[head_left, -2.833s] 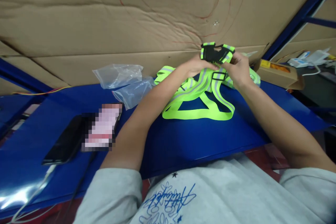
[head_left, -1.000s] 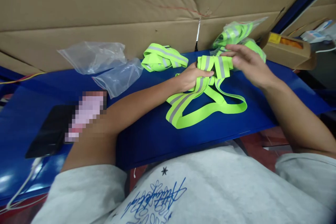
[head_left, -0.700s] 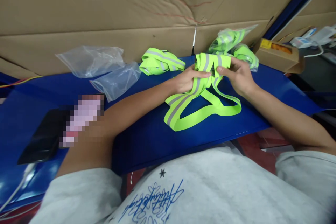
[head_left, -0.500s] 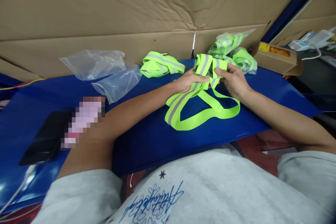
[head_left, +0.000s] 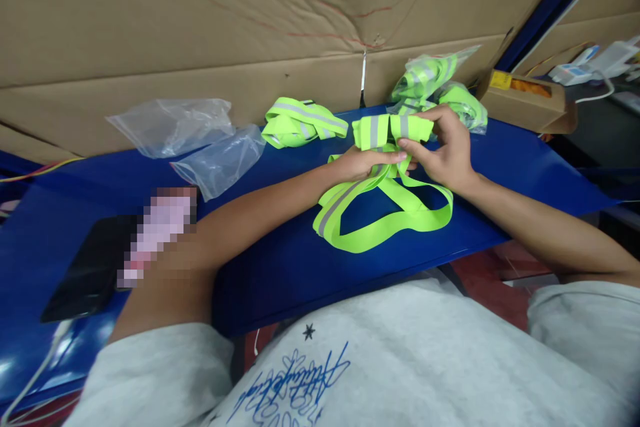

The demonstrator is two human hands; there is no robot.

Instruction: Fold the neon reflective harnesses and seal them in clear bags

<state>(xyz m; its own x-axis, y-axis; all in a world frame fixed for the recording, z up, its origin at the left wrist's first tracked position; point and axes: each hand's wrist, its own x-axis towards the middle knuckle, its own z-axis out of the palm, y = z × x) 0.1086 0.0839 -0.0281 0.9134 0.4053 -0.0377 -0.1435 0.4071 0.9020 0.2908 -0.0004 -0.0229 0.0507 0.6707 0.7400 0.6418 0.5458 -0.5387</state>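
While your right hand (head_left: 447,153) closes thumb and fingers on the right end of the folded part of the neon-green strap (head_left: 383,131), your left hand (head_left: 363,163) lies just below that fold with its fingers nearly straight and touching the strap; whether it pinches the band cannot be told. The strap sits right of centre in the frame. Its folded part is held just above the blue table (head_left: 530,177), and its loose loops lie flat on the table below your hands. A second folded strap (head_left: 300,121) rests left of the hands, near the cardboard wall (head_left: 200,13). Bagged straps (head_left: 430,77) lie in the upper right behind your right hand, beside a cardboard box (head_left: 525,99). Two clear plastic bags (head_left: 200,140) lie at left centre, and a dark phone (head_left: 83,273) lies toward the lower left.
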